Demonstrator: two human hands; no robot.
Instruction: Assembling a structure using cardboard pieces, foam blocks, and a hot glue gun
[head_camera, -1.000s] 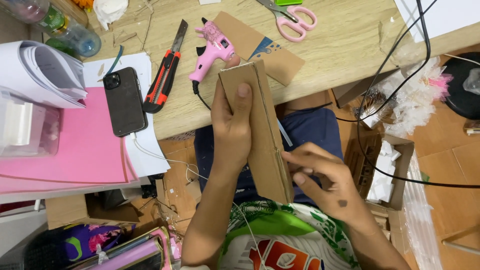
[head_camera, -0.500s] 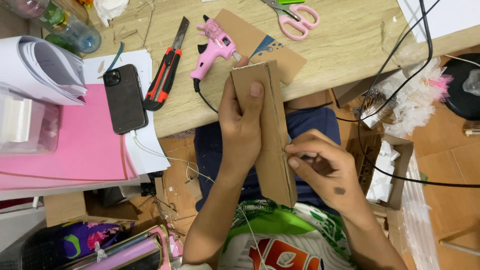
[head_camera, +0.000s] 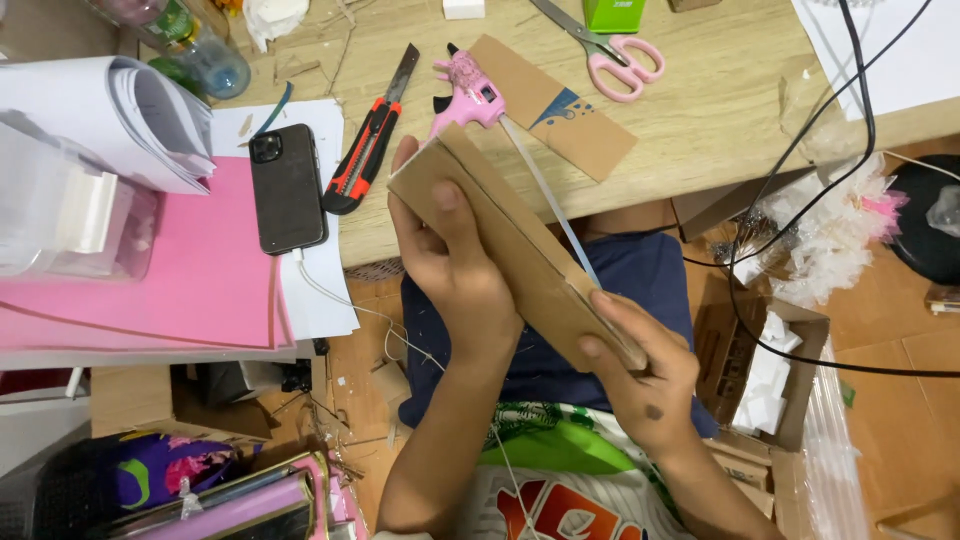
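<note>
On the table, the phone lies left of the utility knife, the glue gun right of it, and the scissors farther right, behind the cardboard strip.

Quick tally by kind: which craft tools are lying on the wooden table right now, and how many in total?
Glue gun, pink: 1
Scissors, pink-handled: 1
Utility knife, red and black: 1
Total: 3
</note>
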